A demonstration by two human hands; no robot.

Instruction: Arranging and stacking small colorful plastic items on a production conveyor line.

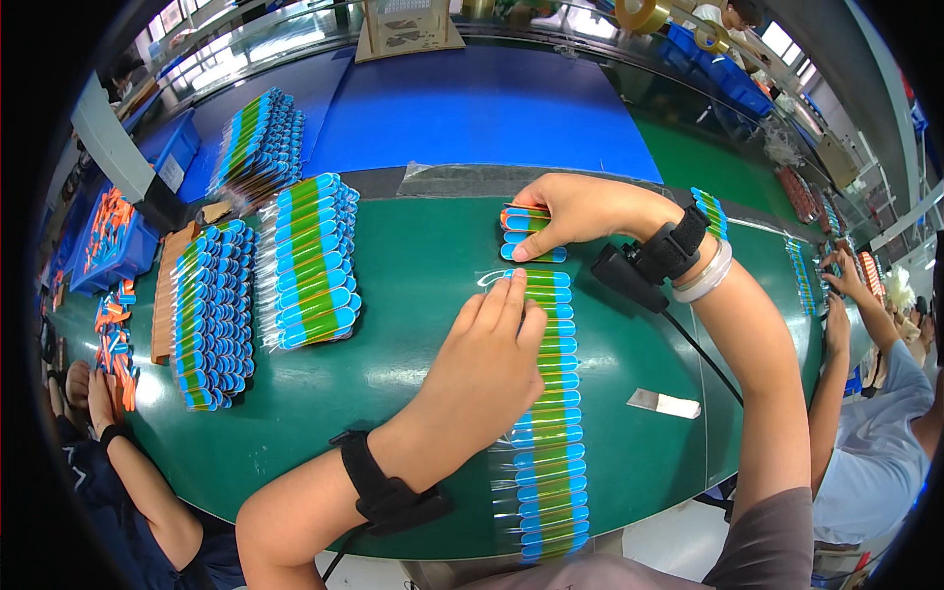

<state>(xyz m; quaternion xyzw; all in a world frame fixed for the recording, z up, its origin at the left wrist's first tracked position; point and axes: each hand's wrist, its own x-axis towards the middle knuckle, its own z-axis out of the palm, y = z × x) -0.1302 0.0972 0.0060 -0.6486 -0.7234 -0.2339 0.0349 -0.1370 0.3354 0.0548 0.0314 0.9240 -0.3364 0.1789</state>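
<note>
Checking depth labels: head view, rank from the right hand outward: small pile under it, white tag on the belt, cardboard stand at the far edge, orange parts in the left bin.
1. Small pile of packets, under the right hand fingertips.
2. White tag, on the belt toward the person, right side.
3. Cardboard stand, far edge, top centre.
4. Orange parts, blue bin, far left.

**Packages on the green counter**

Long overlapped row of clear sleeves (551,413), each blue-green-blue with rounded ends, runs from counter centre to near edge. Short stack of same packs (526,236) just beyond it. Two fanned batches at left (315,261), (211,315); a third farther back (258,143). Small white label (666,402) lies right of the row
</note>
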